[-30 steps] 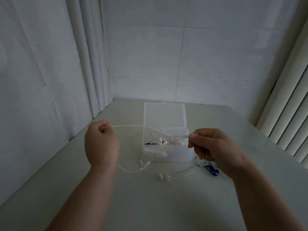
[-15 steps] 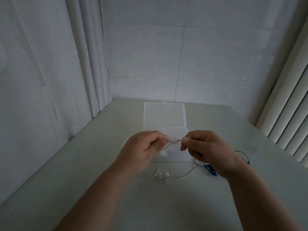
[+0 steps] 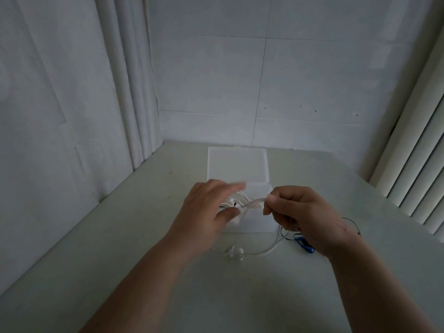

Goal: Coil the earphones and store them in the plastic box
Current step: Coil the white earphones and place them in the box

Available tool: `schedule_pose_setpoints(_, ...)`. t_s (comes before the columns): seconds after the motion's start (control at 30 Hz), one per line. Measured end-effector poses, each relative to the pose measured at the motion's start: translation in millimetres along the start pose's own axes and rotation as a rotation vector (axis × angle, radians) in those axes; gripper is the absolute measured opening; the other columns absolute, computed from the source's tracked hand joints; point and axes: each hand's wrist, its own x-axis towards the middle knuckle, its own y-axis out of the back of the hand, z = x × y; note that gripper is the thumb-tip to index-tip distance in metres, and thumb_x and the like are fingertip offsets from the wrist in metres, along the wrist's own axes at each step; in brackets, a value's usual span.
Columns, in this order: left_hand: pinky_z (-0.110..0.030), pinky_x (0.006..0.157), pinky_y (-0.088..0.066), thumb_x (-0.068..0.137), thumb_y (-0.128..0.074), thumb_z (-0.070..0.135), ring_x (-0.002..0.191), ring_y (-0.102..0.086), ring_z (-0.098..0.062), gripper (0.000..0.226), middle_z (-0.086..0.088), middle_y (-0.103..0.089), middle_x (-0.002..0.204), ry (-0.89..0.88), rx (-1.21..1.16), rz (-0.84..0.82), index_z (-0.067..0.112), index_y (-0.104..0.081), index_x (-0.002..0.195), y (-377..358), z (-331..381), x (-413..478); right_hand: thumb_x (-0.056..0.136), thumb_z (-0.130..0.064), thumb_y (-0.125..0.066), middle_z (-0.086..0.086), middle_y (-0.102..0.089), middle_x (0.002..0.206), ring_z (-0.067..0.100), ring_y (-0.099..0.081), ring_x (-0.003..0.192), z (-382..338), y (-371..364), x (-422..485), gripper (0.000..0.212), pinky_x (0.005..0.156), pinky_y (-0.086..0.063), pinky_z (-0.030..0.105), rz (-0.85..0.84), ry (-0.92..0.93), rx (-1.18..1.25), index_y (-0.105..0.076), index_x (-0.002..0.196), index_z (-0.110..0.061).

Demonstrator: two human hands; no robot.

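A clear plastic box stands open on the pale table, its lid lying flat behind it and earlier earphones inside. My right hand pinches a bunch of white earphone cable above the box. The rest of that cable hangs down to the table, ending in two white earbuds in front of the box. My left hand hovers over the box's left side with fingers stretched out and blurred, holding nothing.
A blue-and-black earphone set lies on the table right of the box, partly under my right wrist. Walls close the left and far sides; vertical blinds stand at the right.
My left hand came in from the far left to meet my right hand, then let go of the cable and spread its fingers. My right hand stays pinching the cable bunch.
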Motion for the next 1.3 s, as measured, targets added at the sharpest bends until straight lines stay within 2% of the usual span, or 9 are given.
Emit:
schedule_pose_setpoints(0.1, -0.018, 0.096, -0.034, 0.088, -0.051, 0.041, 0.11, -0.047, -0.003, 0.024, 0.016, -0.06, 0.115, -0.061, -0.014, -0.003, 0.033, -0.069, 0.103, -3.3, -0.7, 0.2, 0.076, -0.034, -0.059, -0.004, -0.045, 0.047, 0.006, -0.035, 0.043, -0.1, -1.0, -0.2, 0.03, 0.046, -0.027, 0.018, -0.017, 0.011, 0.025, -0.066, 0.071, -0.005)
schedule_pose_setpoints(0.27, -0.021, 0.059, -0.041, 0.091, -0.048, 0.035, 0.062, -0.053, -0.01, 0.014, 0.004, -0.061, 0.069, 0.134, -0.241, 0.285, 0.025, -0.051, 0.082, 5.0, 7.2, -0.3, 0.078, -0.028, -0.071, -0.001, -0.046, 0.048, 0.009, -0.036, 0.045, 2.1, 3.8, 0.7, 0.022, 0.047, -0.028, 0.019, 0.003, 0.019, 0.025, -0.067, 0.064, -0.011)
schedule_pose_setpoints(0.37, -0.035, 0.061, -0.042, 0.09, -0.048, 0.033, 0.062, -0.052, -0.016, 0.015, 0.001, -0.062, 0.068, 0.243, -0.158, 0.497, 0.023, -0.053, 0.081, 13.8, -1.8, 1.3, 0.077, -0.025, -0.06, -0.001, -0.046, 0.047, 0.01, -0.036, 0.044, 4.0, 6.6, 2.5, 0.021, 0.046, -0.028, 0.021, 0.022, 0.037, 0.091, -0.066, 0.058, -0.016)
schedule_pose_setpoints(0.6, -0.033, 0.062, -0.037, 0.095, -0.052, 0.027, 0.072, -0.055, -0.026, 0.016, 0.005, -0.058, 0.07, 0.583, -0.019, 0.647, 0.017, -0.062, 0.086, 27.2, -9.1, 1.6, 0.078, -0.027, -0.061, 0.003, -0.049, 0.046, 0.014, -0.037, 0.042, 4.1, 11.3, 1.4, 0.021, 0.045, -0.028, 0.024, 0.107, 0.048, 0.123, -0.068, 0.062, -0.015)
schedule_pose_setpoints(0.73, -0.034, 0.067, -0.043, 0.089, -0.055, 0.026, 0.084, -0.062, -0.028, 0.012, 0.003, -0.065, 0.082, 0.647, 0.083, 0.519, 0.021, -0.066, 0.088, 31.1, -9.9, 0.7, 0.081, -0.027, -0.069, 0.002, -0.047, 0.045, 0.011, -0.032, 0.039, 2.2, 6.8, 1.0, 0.022, 0.041, -0.026, 0.019, 0.114, 0.058, 0.168, -0.065, 0.067, -0.009)
schedule_pose_setpoints(0.87, -0.044, 0.096, -0.045, 0.074, -0.053, 0.028, 0.108, -0.06, -0.02, 0.045, 0.004, -0.065, 0.117, 0.294, -0.002, 0.42, 0.021, -0.064, 0.117, 22.7, 4.3, 0.8, 0.089, -0.019, -0.06, -0.002, -0.044, 0.043, 0.008, -0.031, 0.038, 1.0, -1.3, 1.8, 0.022, 0.04, -0.026, 0.016, 0.172, 0.065, 0.117, -0.065, 0.071, -0.007)
schedule_pose_setpoints(1.0, -0.043, 0.106, -0.036, 0.078, -0.058, 0.053, 0.124, -0.05, -0.01, 0.053, 0.013, -0.059, 0.126, 0.042, -0.159, 0.092, 0.029, -0.057, 0.126, 5.5, 18.8, -1.4, 0.094, -0.018, -0.057, -0.005, -0.045, 0.043, 0.009, -0.03, 0.04, 3.0, -7.3, 3.6, 0.025, 0.042, -0.027, 0.018, 0.134, 0.067, 0.021, -0.068, 0.071, -0.012)
schedule_pose_setpoints(1.13, -0.04, 0.083, -0.047, 0.085, -0.052, 0.048, 0.088, -0.06, -0.012, 0.024, 0.011, -0.065, 0.084, 0.009, -0.128, 0.014, 0.026, -0.062, 0.083, -7.3, 22.3, 2.6, 0.094, -0.02, -0.057, -0.006, -0.046, 0.043, 0.009, -0.033, 0.041, 2.6, -8.8, 3.2, 0.026, 0.044, -0.03, 0.018, 0.103, 0.075, 0.0, -0.069, 0.072, -0.015)
schedule_pose_setpoints(1.3, -0.026, 0.051, -0.039, 0.089, -0.048, 0.03, 0.047, -0.051, -0.015, 0.022, -0.004, -0.052, 0.05, 0.255, -0.651, 0.118, 0.016, -0.051, 0.073, 3.7, 24.3, 4.6, 0.089, -0.025, -0.065, -0.004, -0.056, 0.046, 0.002, -0.043, 0.04, 3.7, -7.2, 5.3, 0.021, 0.046, -0.034, 0.01, 0.223, 0.078, -0.195, -0.071, 0.072, -0.013)
